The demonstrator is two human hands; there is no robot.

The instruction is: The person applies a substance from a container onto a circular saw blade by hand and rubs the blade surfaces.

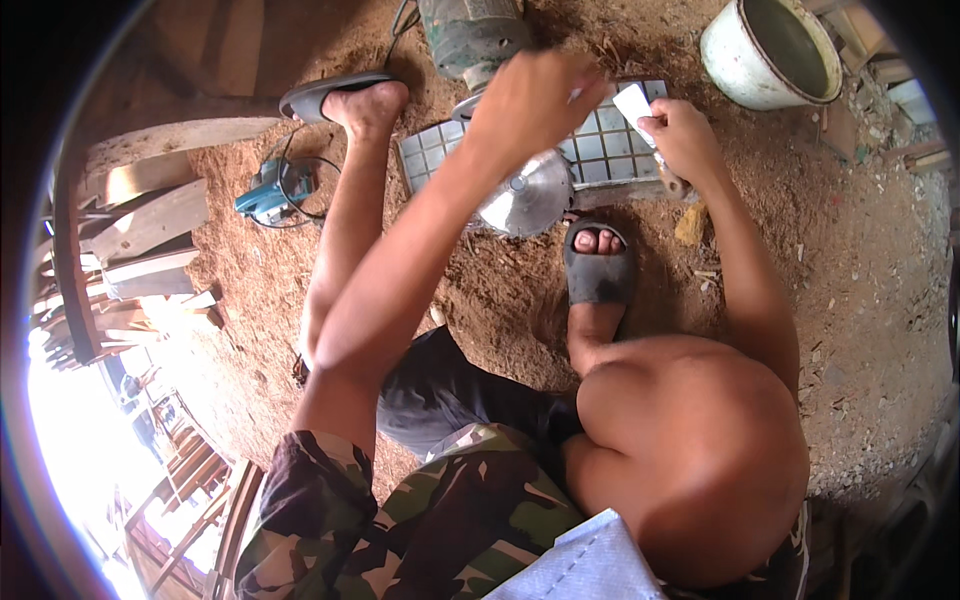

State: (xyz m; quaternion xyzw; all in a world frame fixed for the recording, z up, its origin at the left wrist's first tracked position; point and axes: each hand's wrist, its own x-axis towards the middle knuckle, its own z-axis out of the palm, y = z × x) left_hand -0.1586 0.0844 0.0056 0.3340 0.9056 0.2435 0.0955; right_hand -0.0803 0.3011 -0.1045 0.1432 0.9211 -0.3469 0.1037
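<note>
Closest to us, our sandalled foot [598,270] rests on the sawdust floor [860,250], just short of the circular saw blade [527,197]. Above the blade our left hand [530,105] curls closed; what it grips we cannot tell. Beyond, our right hand [682,135] pinches a small white piece [633,103] over the tiled slab [600,150]. A slip could drag fingers across the teeth.

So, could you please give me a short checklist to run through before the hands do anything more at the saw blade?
1. Left hand over the circular saw blade; grip on anything: cannot tell.
2. Right hand pinches a small white piece: ok.
3. Blade at rest or spinning: cannot tell.
4. Sandalled foot close beside the blade: not ok.
5. Blue power tool lies apart on the sawdust: ok.
6. White bucket stands away from the hands: ok.
</note>
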